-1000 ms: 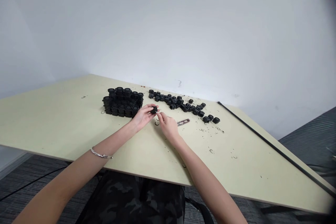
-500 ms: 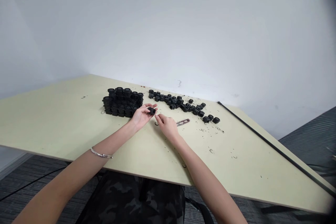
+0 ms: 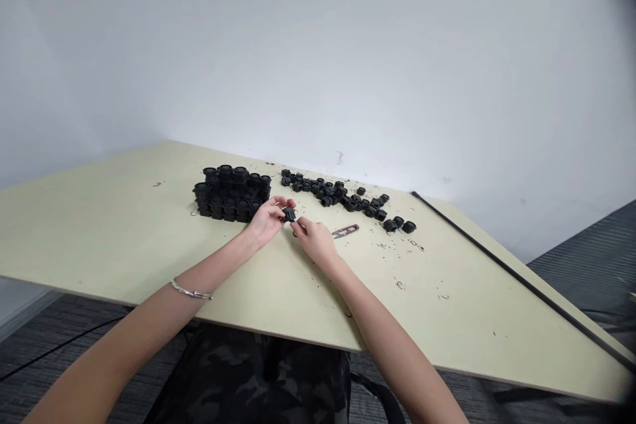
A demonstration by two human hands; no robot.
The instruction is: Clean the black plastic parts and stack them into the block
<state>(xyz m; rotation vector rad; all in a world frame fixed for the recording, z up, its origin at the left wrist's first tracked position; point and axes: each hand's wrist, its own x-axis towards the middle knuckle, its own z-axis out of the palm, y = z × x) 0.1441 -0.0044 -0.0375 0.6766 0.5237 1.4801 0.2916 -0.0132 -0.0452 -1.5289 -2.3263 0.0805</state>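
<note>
Between the thumb and fingers of my left hand point(image 3: 268, 220) is a small black ribbed plastic part point(image 3: 289, 214). My right hand point(image 3: 314, 238) is closed close beside it, fingertips at the part's lower right side. Whether those fingertips grip the part or some small thing is too small to make out. Just left of my left hand stands a stacked block of similar black parts point(image 3: 228, 209), higher at its back. A pair of thread snips point(image 3: 346, 231) lies on the table right of my right hand.
Loose black parts point(image 3: 339, 193) lie in a long scatter toward the wall. Thin black trimmings point(image 3: 400, 285) are strewn over the pale yellow table point(image 3: 124, 225). A long black rod point(image 3: 507, 275) lies along the right side.
The black part has turned in my left fingers; its round opening no longer faces right and its ribbed side shows. My right hand has shifted very slightly.
</note>
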